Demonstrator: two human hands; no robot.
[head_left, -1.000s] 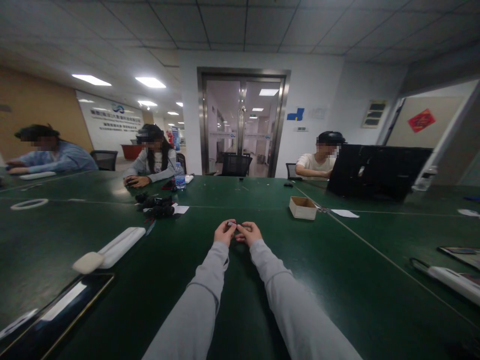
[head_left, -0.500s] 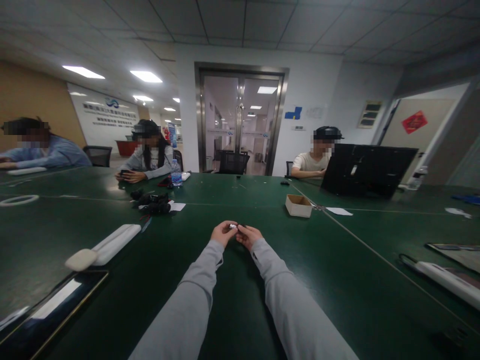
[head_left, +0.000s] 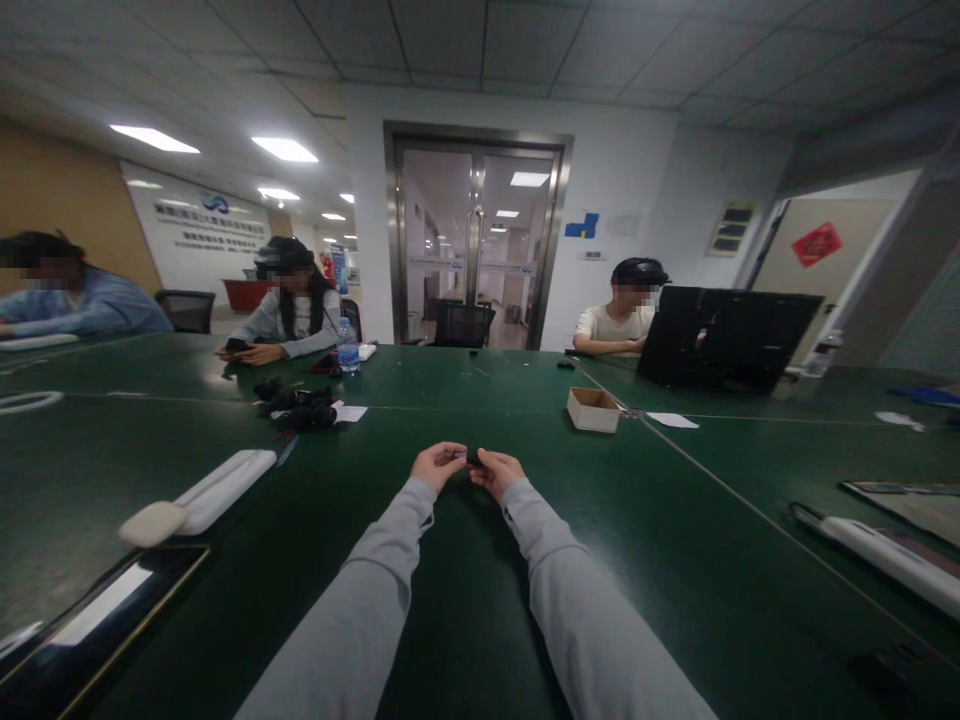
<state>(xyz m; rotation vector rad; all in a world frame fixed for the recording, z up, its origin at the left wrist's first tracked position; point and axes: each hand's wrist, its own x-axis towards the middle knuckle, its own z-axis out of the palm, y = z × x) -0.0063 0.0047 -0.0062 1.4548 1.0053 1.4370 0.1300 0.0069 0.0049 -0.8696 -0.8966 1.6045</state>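
My left hand [head_left: 437, 466] is closed, thumb and fingers pinching a small silvery piece [head_left: 461, 455]. Close beside it, my right hand [head_left: 498, 472] grips a small dark piece [head_left: 473, 458] between thumb and fingers. The two pieces meet or nearly meet; whether they are joined I cannot tell, and both are too small to name. Both hands are held just above the green table [head_left: 480, 560], arms stretched forward in grey sleeves.
An open cardboard box [head_left: 594, 420] stands ahead right, by a black monitor [head_left: 727, 335]. Black gear [head_left: 296, 405] and a water bottle [head_left: 347, 348] are ahead left. A white case [head_left: 229, 490] and a tablet [head_left: 97, 630] lie at left. Several people sit across the table.
My left hand has shifted slightly left, away from the right hand, and the silvery piece shows less brightly. More of the dark piece shows between the hands. The view has turned slightly right.
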